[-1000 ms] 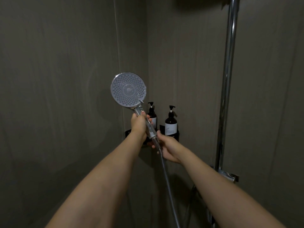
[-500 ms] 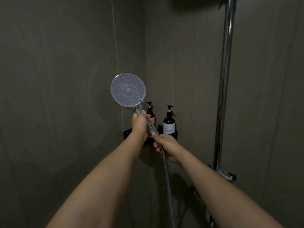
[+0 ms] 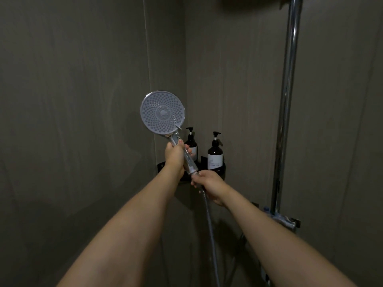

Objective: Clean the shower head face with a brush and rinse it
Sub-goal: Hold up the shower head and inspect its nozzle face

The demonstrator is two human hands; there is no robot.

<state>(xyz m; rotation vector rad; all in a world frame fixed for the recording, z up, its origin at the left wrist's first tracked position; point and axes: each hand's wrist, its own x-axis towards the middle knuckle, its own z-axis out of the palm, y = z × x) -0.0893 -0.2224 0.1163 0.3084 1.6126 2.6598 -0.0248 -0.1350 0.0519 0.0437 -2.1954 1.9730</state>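
Note:
The round shower head [image 3: 162, 112] is held up in front of the wall corner, its dotted grey face turned toward me. My left hand [image 3: 175, 157] is wrapped around the clear handle just below the head. My right hand [image 3: 209, 183] grips the bottom end of the handle where the metal hose [image 3: 210, 224] joins it. The hose hangs down from there between my forearms. No brush is in view.
Two dark pump bottles [image 3: 215, 154] stand on a black corner shelf [image 3: 222, 169] just behind my hands. A chrome riser pipe [image 3: 287, 100] runs up the right wall, with a mixer fitting [image 3: 287, 221] at its foot. Dark tiled walls close in on both sides.
My right hand slid up the hose to the base of the handle. The shower head and my left hand have hardly moved.

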